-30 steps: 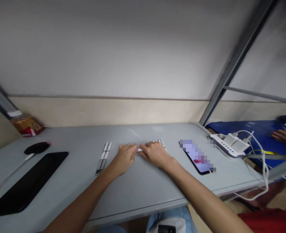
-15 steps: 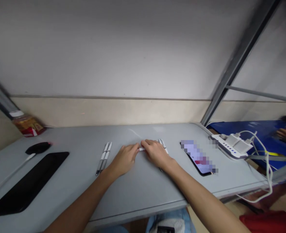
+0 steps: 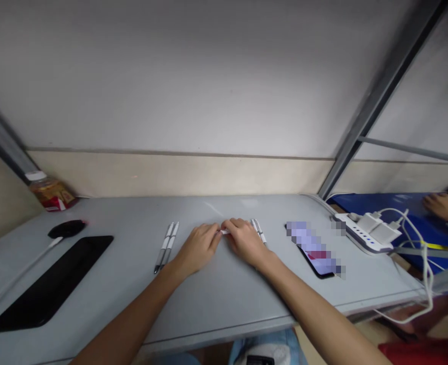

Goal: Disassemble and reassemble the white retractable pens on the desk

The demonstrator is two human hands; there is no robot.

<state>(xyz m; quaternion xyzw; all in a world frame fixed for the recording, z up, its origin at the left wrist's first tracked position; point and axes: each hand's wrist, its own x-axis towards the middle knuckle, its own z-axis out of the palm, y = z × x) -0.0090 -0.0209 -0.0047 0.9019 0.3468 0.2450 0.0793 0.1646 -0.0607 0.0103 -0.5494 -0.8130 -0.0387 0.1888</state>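
Observation:
My left hand (image 3: 200, 247) and my right hand (image 3: 243, 241) meet near the middle of the grey desk, both with fingers closed. Between their fingertips shows a short bit of a thin white pen-like piece (image 3: 225, 231); the rest of it is hidden by the fingers. Left of my left hand lie two white-and-grey pens (image 3: 167, 244), side by side. Two more pens (image 3: 259, 229) lie just beyond my right hand, their lower parts covered by it.
A phone (image 3: 315, 251) and a white power strip (image 3: 363, 233) with plugs and cables lie to the right. Leftward are a black mat (image 3: 52, 286), a black mouse (image 3: 67, 228) with a white cable, and a bottle (image 3: 52, 192). Another person's hand (image 3: 444, 205) rests over the blue surface.
The view has shifted slightly, so the desk items sit a little further right. Less of the white piece shows between my fingertips. The other person's hand has moved left.

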